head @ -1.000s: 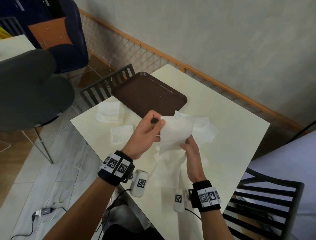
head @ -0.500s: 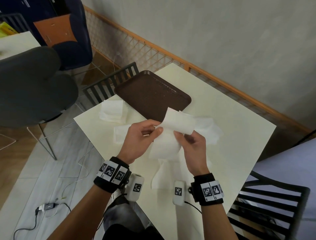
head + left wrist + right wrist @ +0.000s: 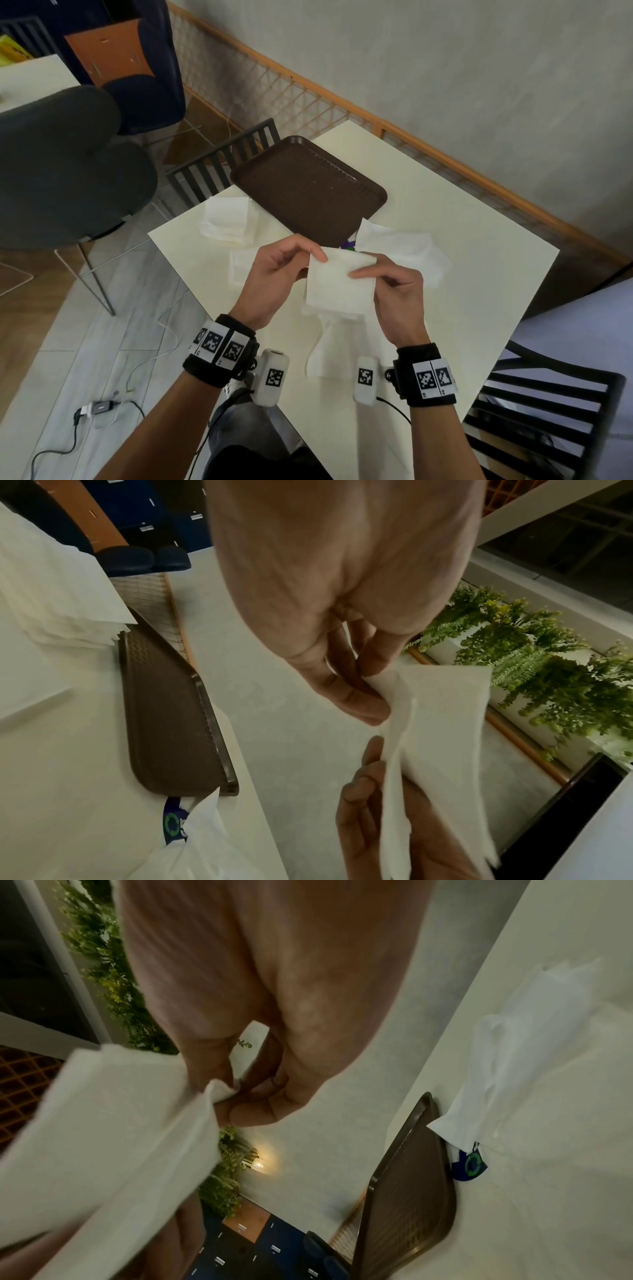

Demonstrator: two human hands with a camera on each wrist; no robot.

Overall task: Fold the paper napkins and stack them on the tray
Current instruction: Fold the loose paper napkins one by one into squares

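Observation:
I hold a white paper napkin above the cream table, doubled over into a rough square. My left hand pinches its top left corner between thumb and fingers, as the left wrist view shows at the napkin. My right hand pinches the right edge, with the napkin bunched at its fingers. The brown tray lies bare at the table's far left corner. A stack of folded napkins sits left of the tray. Loose unfolded napkins lie behind my hands.
Another loose napkin lies on the table under my wrists, and a small one is left of my left hand. A blue-and-green wrapper peeks out beside the tray. Black slatted chairs stand at the right and far left.
The napkin's raised top flap has come down onto the lower half, making a flatter square. Both hands have drawn lower and closer together.

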